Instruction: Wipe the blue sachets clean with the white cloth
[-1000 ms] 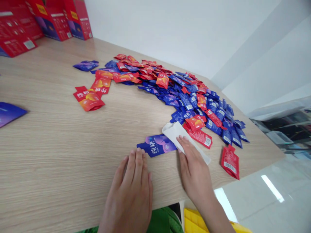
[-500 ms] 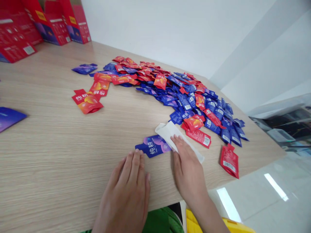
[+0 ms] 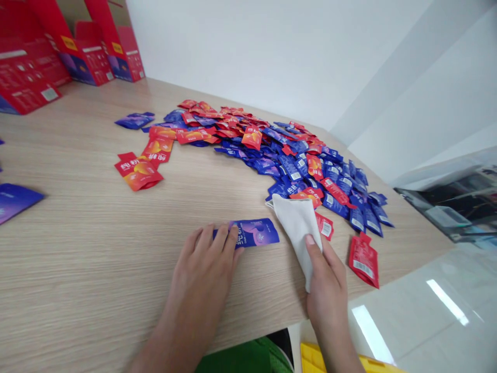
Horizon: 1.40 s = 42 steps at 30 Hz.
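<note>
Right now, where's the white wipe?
In the head view, the white wipe is held in the right hand, just right of the blue sachet under the left hand.

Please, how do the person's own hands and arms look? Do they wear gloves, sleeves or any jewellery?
The left hand and right hand are bare: no gloves, rings, watch or bracelet show. The left forearm and right forearm are also bare, with no sleeve in view.

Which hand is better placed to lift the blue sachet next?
Left, probably: the left hand rests its fingers on the blue sachet, while the right hand grips a white cloth.
</note>
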Each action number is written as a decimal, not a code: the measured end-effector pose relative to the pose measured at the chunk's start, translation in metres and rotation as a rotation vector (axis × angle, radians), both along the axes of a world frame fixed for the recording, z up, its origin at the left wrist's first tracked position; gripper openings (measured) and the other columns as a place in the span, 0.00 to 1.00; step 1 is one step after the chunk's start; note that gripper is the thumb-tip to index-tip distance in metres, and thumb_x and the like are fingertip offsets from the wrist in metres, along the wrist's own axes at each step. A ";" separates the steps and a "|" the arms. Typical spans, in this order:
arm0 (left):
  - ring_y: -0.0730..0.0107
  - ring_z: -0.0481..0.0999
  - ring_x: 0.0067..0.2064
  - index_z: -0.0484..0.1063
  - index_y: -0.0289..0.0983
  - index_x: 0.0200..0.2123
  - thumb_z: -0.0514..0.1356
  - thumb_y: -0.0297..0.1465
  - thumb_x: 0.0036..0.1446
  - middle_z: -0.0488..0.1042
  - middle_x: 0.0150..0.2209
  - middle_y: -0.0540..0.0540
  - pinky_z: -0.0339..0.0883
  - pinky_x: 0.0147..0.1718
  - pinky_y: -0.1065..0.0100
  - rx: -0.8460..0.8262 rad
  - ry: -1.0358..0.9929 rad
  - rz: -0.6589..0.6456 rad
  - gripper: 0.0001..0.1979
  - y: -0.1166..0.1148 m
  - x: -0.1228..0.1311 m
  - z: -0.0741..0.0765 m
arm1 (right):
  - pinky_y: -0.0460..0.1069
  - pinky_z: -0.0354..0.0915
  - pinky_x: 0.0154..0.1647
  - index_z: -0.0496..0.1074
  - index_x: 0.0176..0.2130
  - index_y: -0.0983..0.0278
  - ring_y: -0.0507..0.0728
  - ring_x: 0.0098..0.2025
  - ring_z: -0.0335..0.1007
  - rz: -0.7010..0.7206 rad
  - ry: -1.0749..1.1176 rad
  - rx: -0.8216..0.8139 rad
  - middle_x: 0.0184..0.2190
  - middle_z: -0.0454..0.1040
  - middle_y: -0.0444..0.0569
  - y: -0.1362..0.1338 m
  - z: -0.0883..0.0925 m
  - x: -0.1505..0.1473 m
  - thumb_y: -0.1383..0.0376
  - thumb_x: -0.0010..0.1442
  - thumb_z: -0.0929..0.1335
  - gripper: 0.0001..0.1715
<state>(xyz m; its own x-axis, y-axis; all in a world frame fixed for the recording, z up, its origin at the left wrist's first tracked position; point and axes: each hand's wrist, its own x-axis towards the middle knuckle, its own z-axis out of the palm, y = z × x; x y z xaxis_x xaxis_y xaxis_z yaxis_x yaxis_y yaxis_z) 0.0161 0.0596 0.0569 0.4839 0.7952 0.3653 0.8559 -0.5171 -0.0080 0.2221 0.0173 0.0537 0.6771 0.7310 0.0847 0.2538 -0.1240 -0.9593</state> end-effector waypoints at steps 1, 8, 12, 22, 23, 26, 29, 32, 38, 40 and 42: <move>0.50 0.80 0.55 0.75 0.33 0.60 0.54 0.29 0.71 0.82 0.56 0.39 0.74 0.55 0.48 -0.004 -0.004 0.002 0.19 0.000 0.000 0.002 | 0.63 0.63 0.69 0.80 0.60 0.62 0.70 0.64 0.73 -0.010 0.032 0.007 0.58 0.82 0.54 -0.001 -0.002 0.001 0.44 0.65 0.72 0.34; 0.59 0.82 0.43 0.76 0.40 0.49 0.52 0.27 0.72 0.83 0.45 0.46 0.75 0.42 0.57 -0.129 -0.232 0.058 0.13 -0.003 0.001 0.016 | 0.60 0.71 0.61 0.78 0.63 0.66 0.68 0.58 0.79 -0.072 0.052 0.055 0.52 0.85 0.55 -0.005 -0.006 0.001 0.47 0.68 0.70 0.35; 0.67 0.82 0.33 0.74 0.41 0.46 0.47 0.32 0.76 0.82 0.35 0.51 0.70 0.31 0.63 -0.410 -0.358 0.196 0.15 -0.002 0.002 0.018 | 0.60 0.69 0.64 0.78 0.63 0.66 0.69 0.61 0.77 -0.069 0.019 0.039 0.54 0.84 0.56 -0.004 0.000 -0.001 0.47 0.68 0.71 0.35; 0.51 0.74 0.63 0.67 0.26 0.66 0.55 0.31 0.67 0.75 0.65 0.32 0.70 0.57 0.55 0.130 0.012 -0.016 0.27 -0.065 -0.008 -0.028 | 0.61 0.70 0.67 0.72 0.68 0.53 0.62 0.68 0.72 0.463 -0.463 0.014 0.66 0.75 0.47 -0.020 0.017 -0.034 0.62 0.76 0.62 0.25; 0.50 0.72 0.65 0.67 0.26 0.66 0.54 0.33 0.67 0.74 0.66 0.32 0.69 0.60 0.55 0.144 0.036 -0.042 0.28 -0.070 -0.009 -0.033 | 0.61 0.68 0.69 0.70 0.69 0.54 0.61 0.69 0.70 0.539 -0.548 0.037 0.67 0.74 0.47 -0.020 0.017 -0.040 0.65 0.76 0.62 0.26; 0.49 0.73 0.65 0.66 0.30 0.67 0.52 0.35 0.67 0.76 0.64 0.36 0.67 0.63 0.53 0.126 0.069 -0.095 0.29 -0.073 -0.010 -0.039 | 0.59 0.62 0.75 0.68 0.69 0.60 0.58 0.74 0.61 0.798 -0.750 0.113 0.69 0.72 0.46 -0.017 0.019 -0.056 0.72 0.73 0.61 0.30; 0.49 0.77 0.62 0.66 0.30 0.67 0.50 0.34 0.67 0.78 0.63 0.35 0.69 0.62 0.53 0.134 0.086 -0.117 0.28 -0.069 -0.008 -0.035 | 0.57 0.58 0.77 0.69 0.67 0.63 0.56 0.75 0.60 0.897 -0.818 0.072 0.69 0.71 0.47 -0.011 0.016 -0.063 0.74 0.71 0.61 0.29; 0.47 0.78 0.62 0.67 0.22 0.65 0.51 0.32 0.67 0.76 0.63 0.29 0.72 0.60 0.54 0.183 0.099 -0.080 0.28 -0.065 -0.006 -0.028 | 0.62 0.59 0.77 0.70 0.67 0.63 0.59 0.75 0.60 0.782 -0.840 -0.008 0.70 0.70 0.50 -0.008 0.009 -0.048 0.73 0.72 0.61 0.29; 0.48 0.71 0.69 0.60 0.21 0.70 0.53 0.35 0.68 0.67 0.71 0.29 0.69 0.63 0.56 0.184 0.026 0.004 0.33 -0.071 -0.010 -0.027 | 0.71 0.60 0.74 0.73 0.65 0.60 0.65 0.72 0.66 0.540 -0.794 -0.101 0.68 0.73 0.53 -0.008 -0.002 -0.006 0.63 0.76 0.61 0.24; 0.46 0.70 0.70 0.60 0.21 0.70 0.53 0.35 0.68 0.67 0.71 0.29 0.68 0.64 0.55 0.161 0.039 0.004 0.33 -0.074 -0.012 -0.030 | 0.72 0.61 0.72 0.75 0.65 0.60 0.66 0.71 0.68 0.444 -0.755 -0.118 0.67 0.74 0.55 -0.009 0.000 -0.004 0.60 0.76 0.61 0.24; 0.46 0.69 0.70 0.60 0.21 0.70 0.53 0.34 0.67 0.67 0.71 0.29 0.68 0.64 0.54 0.153 0.051 -0.016 0.33 -0.076 -0.013 -0.031 | 0.71 0.64 0.71 0.74 0.65 0.59 0.66 0.70 0.69 0.394 -0.713 -0.113 0.67 0.74 0.54 -0.012 0.004 -0.008 0.58 0.77 0.61 0.24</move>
<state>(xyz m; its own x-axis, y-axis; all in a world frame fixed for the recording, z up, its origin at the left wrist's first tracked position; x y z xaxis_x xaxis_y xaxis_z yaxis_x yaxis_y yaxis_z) 0.0032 -0.0160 0.0255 0.5174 0.7239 0.4563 0.8438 -0.5205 -0.1309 0.2137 0.0055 0.0576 0.1802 0.9339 0.3089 0.8424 0.0156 -0.5386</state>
